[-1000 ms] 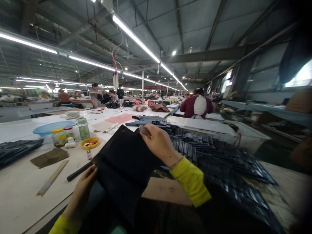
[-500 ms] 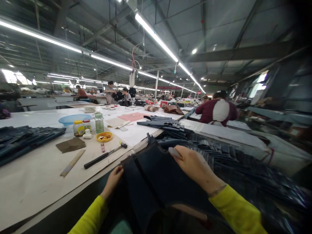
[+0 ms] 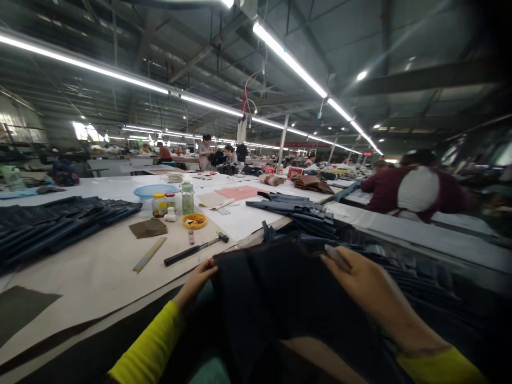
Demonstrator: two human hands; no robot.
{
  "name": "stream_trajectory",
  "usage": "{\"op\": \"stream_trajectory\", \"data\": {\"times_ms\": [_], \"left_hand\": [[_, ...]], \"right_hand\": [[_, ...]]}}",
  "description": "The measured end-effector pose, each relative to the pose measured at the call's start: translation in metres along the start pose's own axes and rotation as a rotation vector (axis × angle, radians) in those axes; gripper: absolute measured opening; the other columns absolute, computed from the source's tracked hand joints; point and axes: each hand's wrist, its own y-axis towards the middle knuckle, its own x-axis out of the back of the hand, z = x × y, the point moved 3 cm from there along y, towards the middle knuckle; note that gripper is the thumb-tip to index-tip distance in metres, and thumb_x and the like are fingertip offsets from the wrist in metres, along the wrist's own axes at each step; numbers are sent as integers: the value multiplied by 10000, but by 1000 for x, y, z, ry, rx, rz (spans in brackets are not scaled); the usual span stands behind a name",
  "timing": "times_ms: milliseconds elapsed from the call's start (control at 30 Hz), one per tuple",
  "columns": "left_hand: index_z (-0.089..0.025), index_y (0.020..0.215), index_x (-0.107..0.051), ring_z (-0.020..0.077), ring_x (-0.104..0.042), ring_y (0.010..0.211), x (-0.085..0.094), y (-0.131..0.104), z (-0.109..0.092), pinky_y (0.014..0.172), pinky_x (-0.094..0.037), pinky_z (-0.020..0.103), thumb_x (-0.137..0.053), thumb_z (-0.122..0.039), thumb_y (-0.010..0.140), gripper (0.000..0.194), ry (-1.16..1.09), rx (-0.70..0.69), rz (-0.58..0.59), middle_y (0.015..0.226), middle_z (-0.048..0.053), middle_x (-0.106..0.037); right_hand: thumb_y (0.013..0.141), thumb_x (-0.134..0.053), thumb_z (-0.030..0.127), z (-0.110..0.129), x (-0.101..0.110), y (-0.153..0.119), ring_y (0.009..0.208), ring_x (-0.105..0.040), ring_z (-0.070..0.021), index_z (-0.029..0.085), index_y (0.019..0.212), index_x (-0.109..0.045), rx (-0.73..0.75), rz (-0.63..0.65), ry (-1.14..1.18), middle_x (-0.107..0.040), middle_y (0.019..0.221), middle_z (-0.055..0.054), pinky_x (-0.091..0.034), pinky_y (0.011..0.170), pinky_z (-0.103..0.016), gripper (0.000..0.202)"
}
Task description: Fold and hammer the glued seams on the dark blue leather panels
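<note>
A large dark navy panel [image 3: 276, 288], leather or cloth, hangs in front of me at the table's edge. My left hand [image 3: 200, 277] pinches its upper left corner between thumb and fingers. Closed at the panel's upper right is my right hand [image 3: 356, 272], with a small flat grey piece [image 3: 336, 258] sticking out past the thumb; its kind I cannot make out. Whether the right fingers also grip the panel is hidden. Along the panel's lower edge a brownish underside [image 3: 320, 352] shows.
On the table [image 3: 92, 272] lie a hammer [image 3: 196, 250], a wooden strip [image 3: 150, 255], a yellow dish [image 3: 194, 221], jars [image 3: 159, 205], a green bottle [image 3: 188, 198] and a blue basin [image 3: 155, 191]. Dark stacked pieces lie left [image 3: 68, 224] and right [image 3: 400, 272]. A person [image 3: 416, 186] sits at right.
My view has turned left, so the table things appear further right. The right hand has shifted rightward in view with the grey piece. Both hands stay at the panel.
</note>
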Motion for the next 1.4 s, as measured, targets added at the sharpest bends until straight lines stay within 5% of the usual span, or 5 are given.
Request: {"op": "stream_trajectory", "data": {"times_ms": [233,400,833,1100,1400], "left_hand": [[-177,894,-549,148,-489,751,34,12,-100,702,-378,252,-650,-411,724,306,84,-163,-42,804,3,-551],[-178,799,-537,119,-449,738,44,23,-126,705,-353,220,-645,-302,740,175,96,-358,-32,757,-22,-488],[-181,768,-475,127,-458,768,9,38,-12,757,-371,237,-568,-297,704,162,-2,13,45,754,-22,-484],[-169,729,-496,144,-481,665,-67,2,73,647,-385,264,-573,-440,719,282,157,253,163,646,-17,-487],[-158,1002,-589,238,-544,998,-94,-6,93,914,-404,335,-555,-420,730,379,268,122,197,1002,75,-612]], "right_hand": [[806,-465,535,23,26,32,474,-425,-146,221,621,-447,12,-146,49,-453,520,-9,-302,485,-296,365],[847,-484,467,46,48,39,530,-388,-132,232,647,-444,70,-235,-24,-412,570,3,-241,533,-285,311],[844,-518,400,31,20,29,549,-414,-100,175,663,-520,59,-23,-174,-408,567,22,-203,549,-250,289],[804,-515,452,-70,-21,-43,539,-514,-161,219,639,-549,-246,360,-148,-547,560,3,-306,528,-259,288],[811,-392,596,-123,-35,-117,573,-568,-183,219,749,-611,-492,361,78,-596,602,-9,-405,554,-257,440]]}}
